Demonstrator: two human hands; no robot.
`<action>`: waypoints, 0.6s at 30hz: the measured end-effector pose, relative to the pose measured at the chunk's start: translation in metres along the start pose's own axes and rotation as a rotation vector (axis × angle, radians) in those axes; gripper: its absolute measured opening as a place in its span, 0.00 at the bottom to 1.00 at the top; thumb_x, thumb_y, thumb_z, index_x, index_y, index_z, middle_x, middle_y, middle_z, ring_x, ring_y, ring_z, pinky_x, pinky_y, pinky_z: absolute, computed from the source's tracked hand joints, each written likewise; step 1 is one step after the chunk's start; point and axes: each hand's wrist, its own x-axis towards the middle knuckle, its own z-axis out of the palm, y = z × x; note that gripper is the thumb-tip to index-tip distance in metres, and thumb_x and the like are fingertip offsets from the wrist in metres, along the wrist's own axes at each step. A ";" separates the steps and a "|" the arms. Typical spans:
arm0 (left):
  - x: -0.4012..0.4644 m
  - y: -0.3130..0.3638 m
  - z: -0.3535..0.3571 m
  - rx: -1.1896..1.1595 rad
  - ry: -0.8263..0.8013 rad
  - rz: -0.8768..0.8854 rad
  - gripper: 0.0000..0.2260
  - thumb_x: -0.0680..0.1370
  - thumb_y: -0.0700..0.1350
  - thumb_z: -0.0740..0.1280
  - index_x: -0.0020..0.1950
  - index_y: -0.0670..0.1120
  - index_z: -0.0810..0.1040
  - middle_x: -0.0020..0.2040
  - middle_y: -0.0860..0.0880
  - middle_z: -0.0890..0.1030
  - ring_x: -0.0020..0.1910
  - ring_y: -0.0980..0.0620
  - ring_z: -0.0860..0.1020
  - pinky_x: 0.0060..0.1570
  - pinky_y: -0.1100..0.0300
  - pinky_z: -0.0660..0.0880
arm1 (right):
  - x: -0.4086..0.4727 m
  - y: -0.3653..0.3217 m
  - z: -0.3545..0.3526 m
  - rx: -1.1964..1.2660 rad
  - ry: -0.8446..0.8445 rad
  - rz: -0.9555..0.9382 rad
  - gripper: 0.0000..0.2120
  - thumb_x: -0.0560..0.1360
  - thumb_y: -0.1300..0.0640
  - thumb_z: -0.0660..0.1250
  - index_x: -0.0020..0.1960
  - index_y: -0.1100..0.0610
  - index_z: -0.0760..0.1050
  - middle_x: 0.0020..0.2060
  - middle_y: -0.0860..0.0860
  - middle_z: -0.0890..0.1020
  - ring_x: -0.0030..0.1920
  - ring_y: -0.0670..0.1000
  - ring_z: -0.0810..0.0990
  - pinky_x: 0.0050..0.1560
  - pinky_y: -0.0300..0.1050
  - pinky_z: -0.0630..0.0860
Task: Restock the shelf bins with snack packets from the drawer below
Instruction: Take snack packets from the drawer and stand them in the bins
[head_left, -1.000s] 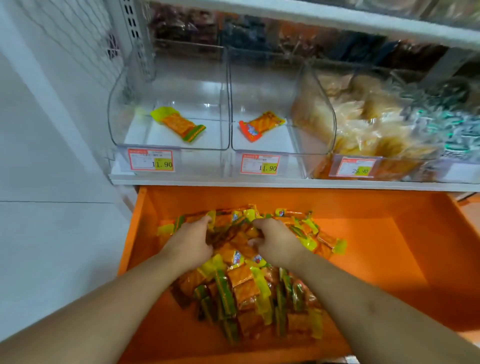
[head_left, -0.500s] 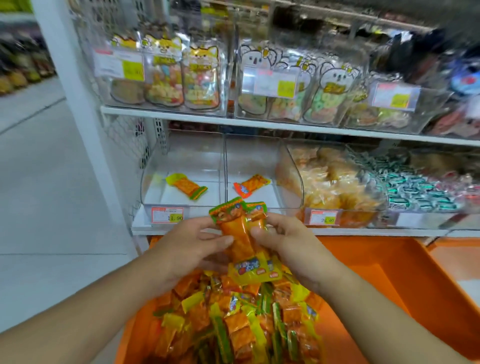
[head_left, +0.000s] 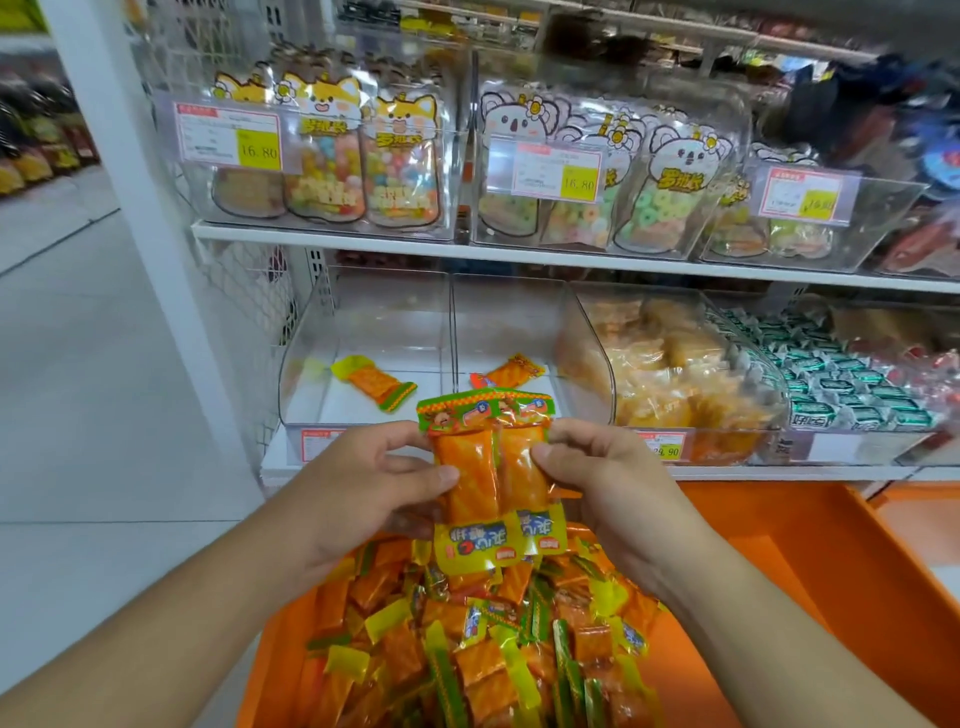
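Between both hands (head_left: 363, 483), above the drawer (head_left: 810, 571), two snack packets (head_left: 491, 467).

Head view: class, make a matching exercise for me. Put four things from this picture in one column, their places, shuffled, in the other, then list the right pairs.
Things
1. held packets
2. green-ended packet
3. red-ended packet
4. packet pile

Places
A. orange drawer
B. leftmost clear bin
C. between left hand and right hand
D. second clear bin

Pairs: 1-C, 2-B, 3-D, 4-A
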 end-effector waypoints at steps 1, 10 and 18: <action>0.001 0.000 0.002 0.002 0.003 0.005 0.10 0.78 0.40 0.73 0.59 0.41 0.80 0.48 0.41 0.88 0.44 0.43 0.86 0.44 0.51 0.83 | 0.000 0.000 0.002 -0.008 0.014 -0.004 0.20 0.74 0.55 0.73 0.48 0.71 0.70 0.41 0.59 0.73 0.42 0.58 0.72 0.46 0.58 0.70; 0.007 -0.006 0.014 -0.044 0.058 0.019 0.07 0.78 0.39 0.74 0.55 0.42 0.82 0.48 0.44 0.88 0.49 0.45 0.87 0.44 0.45 0.85 | 0.002 0.005 0.021 0.013 -0.028 0.071 0.13 0.83 0.56 0.65 0.59 0.61 0.84 0.54 0.67 0.84 0.53 0.63 0.85 0.58 0.63 0.81; 0.002 -0.002 0.012 -0.261 0.167 0.040 0.13 0.76 0.37 0.75 0.59 0.40 0.82 0.52 0.39 0.86 0.51 0.39 0.87 0.48 0.39 0.84 | 0.005 0.003 0.032 -0.105 -0.068 0.051 0.18 0.76 0.62 0.76 0.65 0.52 0.80 0.52 0.57 0.88 0.52 0.64 0.87 0.56 0.63 0.83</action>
